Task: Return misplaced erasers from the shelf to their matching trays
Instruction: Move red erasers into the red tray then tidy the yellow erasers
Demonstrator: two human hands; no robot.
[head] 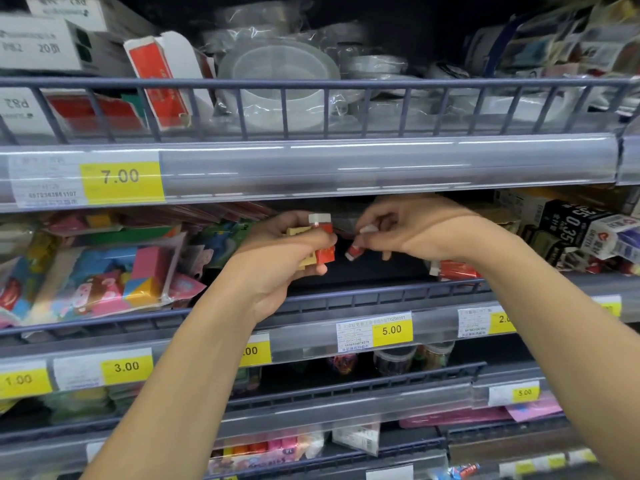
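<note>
Mid-collection: left hand (287, 247) grips several red/yellow erasers (320, 237) over shelf (363, 296), right hand (401, 230) pinches another eraser (354, 251); more red ones (453, 269) lie beside it, none seen in trays yet.

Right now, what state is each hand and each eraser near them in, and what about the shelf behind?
Left hand: curled round a small stack of erasers.
Stack of erasers: red and yellow ones, held upright above the shelf.
Right hand: pinching one eraser at the fingertips.
Single eraser: red and white, tilted, off the shelf.
Red erasers: lying on the shelf under the right wrist.
Shelf: stocked either side, dark gap behind the hands.
</note>
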